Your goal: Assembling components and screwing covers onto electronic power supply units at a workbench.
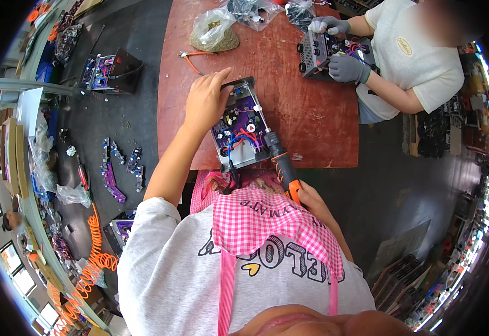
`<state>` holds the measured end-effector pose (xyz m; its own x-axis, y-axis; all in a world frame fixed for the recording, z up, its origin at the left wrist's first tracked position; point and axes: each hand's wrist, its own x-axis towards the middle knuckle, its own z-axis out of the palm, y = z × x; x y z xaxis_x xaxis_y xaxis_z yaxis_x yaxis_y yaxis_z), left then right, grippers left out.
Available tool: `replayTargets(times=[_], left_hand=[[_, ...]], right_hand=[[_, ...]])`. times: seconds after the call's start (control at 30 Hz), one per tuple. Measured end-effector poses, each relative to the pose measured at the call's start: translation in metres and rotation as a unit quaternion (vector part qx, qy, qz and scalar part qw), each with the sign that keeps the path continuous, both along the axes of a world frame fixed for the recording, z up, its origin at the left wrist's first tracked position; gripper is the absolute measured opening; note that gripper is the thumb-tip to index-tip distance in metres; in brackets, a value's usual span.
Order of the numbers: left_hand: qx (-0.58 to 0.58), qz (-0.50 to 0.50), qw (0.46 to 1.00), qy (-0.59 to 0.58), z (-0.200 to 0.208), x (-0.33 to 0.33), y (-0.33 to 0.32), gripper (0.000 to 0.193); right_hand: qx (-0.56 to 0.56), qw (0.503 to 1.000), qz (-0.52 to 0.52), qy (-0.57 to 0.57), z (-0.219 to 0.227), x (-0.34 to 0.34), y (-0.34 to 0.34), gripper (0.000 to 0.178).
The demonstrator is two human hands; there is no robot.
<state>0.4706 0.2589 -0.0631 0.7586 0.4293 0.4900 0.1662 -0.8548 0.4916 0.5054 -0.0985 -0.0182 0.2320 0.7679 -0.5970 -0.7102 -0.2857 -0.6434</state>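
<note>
An open metal chassis (249, 151) with purple circuit boards (244, 119) and red and blue wires lies at the table's front edge. My left hand (206, 99) grips its far left corner, fingers over the end panel. In my right hand (313, 203) is a black and orange power screwdriver (283, 168), held by its orange end. Its tip points at the chassis's right side wall; whether it touches a screw there is too small to tell. A black cable hangs from the chassis's near end, against my pink checked apron (261, 215).
Across the reddish table (311, 129), a person in grey gloves handles a similar chassis (317, 56). Plastic bags (213, 33) and an orange-handled tool (195, 56) lie at the back. On the dark left surface are circuit boards (110, 179), another chassis (101, 73) and a coiled orange hose (93, 257).
</note>
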Motion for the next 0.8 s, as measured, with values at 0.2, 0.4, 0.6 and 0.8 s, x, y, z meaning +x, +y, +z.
replayTargets(times=[0.2, 0.4, 0.6, 0.8], left_hand=[[-0.019, -0.014, 0.990, 0.142, -0.009, 0.015, 0.008, 0.016], [-0.021, -0.017, 0.991, 0.129, -0.009, 0.015, 0.010, 0.016], [-0.006, -0.022, 0.992, 0.123, -0.013, 0.016, 0.014, 0.014], [-0.016, -0.030, 0.994, 0.107, -0.010, 0.016, 0.013, 0.014]], right_hand=[[0.005, 0.999, 0.022, -0.044, -0.014, -0.005, -0.003, 0.065], [-0.009, 0.998, 0.031, -0.062, -0.018, -0.010, 0.003, 0.062], [-0.005, 0.997, 0.004, -0.078, -0.021, -0.016, 0.010, 0.060], [-0.003, 0.994, 0.008, -0.111, -0.021, -0.020, 0.012, 0.058]])
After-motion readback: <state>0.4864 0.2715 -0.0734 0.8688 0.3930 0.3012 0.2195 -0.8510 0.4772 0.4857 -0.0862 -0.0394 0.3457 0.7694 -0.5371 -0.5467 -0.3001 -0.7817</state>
